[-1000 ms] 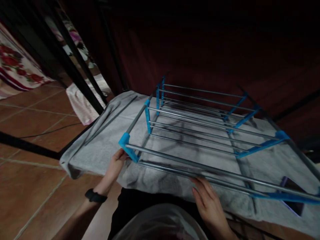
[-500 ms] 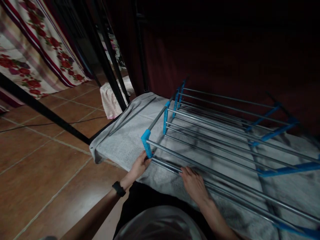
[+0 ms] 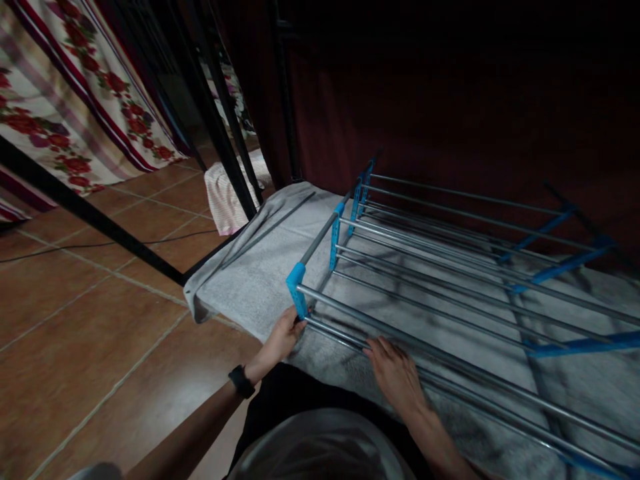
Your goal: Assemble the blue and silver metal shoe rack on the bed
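A metal drying rack with grey tubes and blue plastic joints lies across the grey cloth in front of me. My left hand grips its near left corner, fingers closed at the foot of a blue corner joint. The far side of those fingers is hidden. To the right, my right hand curls over the lower front tubes, its fingertips on the metal below the thicker front bar. A dark watch is on my left wrist.
A grey cloth covers the low surface under the rack. Black metal posts rise at the left, near a striped cloth. Beyond the tiled floor hangs a flowered curtain. A dark red drape backs the rack.
The view has shifted slightly, so the rack and both hands sit a little further right in the picture. Both hands keep their places on the rack.
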The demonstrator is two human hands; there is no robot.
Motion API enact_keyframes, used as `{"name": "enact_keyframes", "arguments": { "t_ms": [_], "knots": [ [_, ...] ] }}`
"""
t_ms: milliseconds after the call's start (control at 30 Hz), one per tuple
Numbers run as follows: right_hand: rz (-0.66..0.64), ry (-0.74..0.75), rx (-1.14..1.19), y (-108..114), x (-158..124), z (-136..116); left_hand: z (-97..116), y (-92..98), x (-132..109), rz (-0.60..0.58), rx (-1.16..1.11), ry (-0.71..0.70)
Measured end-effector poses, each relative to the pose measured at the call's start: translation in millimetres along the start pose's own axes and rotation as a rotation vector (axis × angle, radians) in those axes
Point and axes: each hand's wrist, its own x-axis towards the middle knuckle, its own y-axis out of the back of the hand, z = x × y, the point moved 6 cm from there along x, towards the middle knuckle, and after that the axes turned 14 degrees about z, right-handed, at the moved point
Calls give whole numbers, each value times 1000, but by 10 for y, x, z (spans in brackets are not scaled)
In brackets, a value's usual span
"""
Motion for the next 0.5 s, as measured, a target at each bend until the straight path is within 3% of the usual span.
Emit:
{"name": "enact_keyframes", "arguments": {
  "t_ms": [233, 500],
  "knots": [
    [19, 18, 6, 71, 12, -19, -3, 21, -6, -20, -83, 13],
    [-13, 8, -38, -101, -9, 20, -129, 16, 45, -77, -84, -10]
  ]
}}
